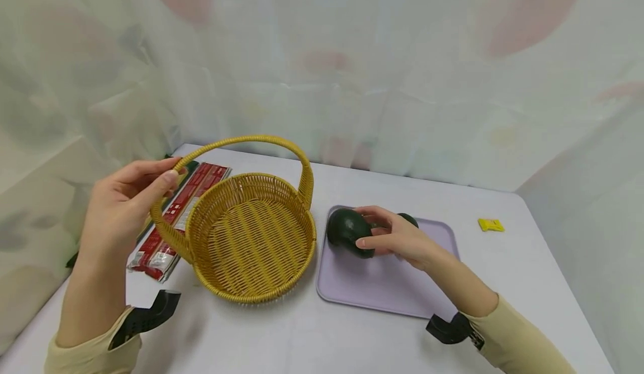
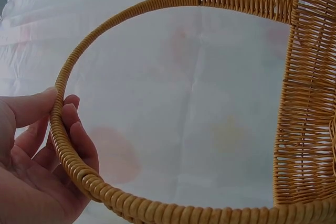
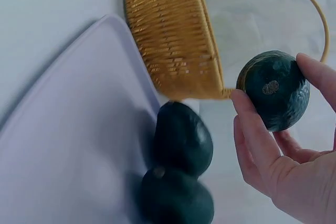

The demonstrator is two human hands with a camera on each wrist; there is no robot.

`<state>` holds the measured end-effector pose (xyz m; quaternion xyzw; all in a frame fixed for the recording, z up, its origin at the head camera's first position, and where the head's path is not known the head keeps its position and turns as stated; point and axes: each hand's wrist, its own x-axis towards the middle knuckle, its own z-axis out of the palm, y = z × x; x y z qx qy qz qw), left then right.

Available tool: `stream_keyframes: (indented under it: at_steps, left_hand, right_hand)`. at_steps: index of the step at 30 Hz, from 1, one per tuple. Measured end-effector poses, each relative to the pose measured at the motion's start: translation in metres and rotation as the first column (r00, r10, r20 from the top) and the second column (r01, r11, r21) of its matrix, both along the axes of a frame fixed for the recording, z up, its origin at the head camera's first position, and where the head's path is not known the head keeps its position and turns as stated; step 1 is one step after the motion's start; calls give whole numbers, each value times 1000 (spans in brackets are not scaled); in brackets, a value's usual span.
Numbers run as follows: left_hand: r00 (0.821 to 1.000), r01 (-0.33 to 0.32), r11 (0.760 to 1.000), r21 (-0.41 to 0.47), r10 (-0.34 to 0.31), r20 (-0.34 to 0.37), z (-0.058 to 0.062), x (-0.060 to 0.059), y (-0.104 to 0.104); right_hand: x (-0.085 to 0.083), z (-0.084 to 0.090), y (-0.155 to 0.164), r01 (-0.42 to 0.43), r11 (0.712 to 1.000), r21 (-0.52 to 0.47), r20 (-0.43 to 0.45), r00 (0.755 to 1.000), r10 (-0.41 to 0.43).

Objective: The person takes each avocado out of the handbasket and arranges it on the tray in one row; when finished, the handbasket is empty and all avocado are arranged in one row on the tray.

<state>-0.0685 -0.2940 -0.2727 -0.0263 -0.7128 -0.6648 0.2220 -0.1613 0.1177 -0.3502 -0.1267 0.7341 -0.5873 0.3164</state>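
A yellow woven basket [image 1: 251, 293] stands on the table, its tall arched handle up. My left hand [image 1: 121, 200] pinches the left side of that handle [image 2: 65, 145] between thumb and fingers. To the right, my right hand [image 1: 397, 237] grips a dark green avocado [image 1: 347, 231], raised above the lilac tray [image 1: 372, 293] at its left end. In the right wrist view the held avocado [image 3: 275, 90] is between the thumb and fingers. Two more avocados [image 3: 181, 140] lie on the tray side by side; in the head view the hand mostly hides them.
Long red packets [image 1: 173, 206] and a green one lie left of the basket, partly behind its handle. A small yellow packet [image 1: 490, 225] is at the table's right. A patterned curtain [image 1: 392, 83] hangs behind the white table [image 1: 241, 340].
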Motion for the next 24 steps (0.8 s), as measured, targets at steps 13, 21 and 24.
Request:
stream_keyframes:
  at_steps: [13,21,24]
  left_hand:
    - [1000,17,999,28,-17,-11,0,0,-2]
    - [999,-12,999,30,11,33,1,0,-2]
    - [999,-17,1000,17,16,31,1,0,-2]
  right_hand:
    - [11,-19,54,154,988,-21,22,988,-154]
    - [17,-28,85,227,974,-6,7,974,-227]
    - [19,-31,94,258,966,-23,5,966,-258]
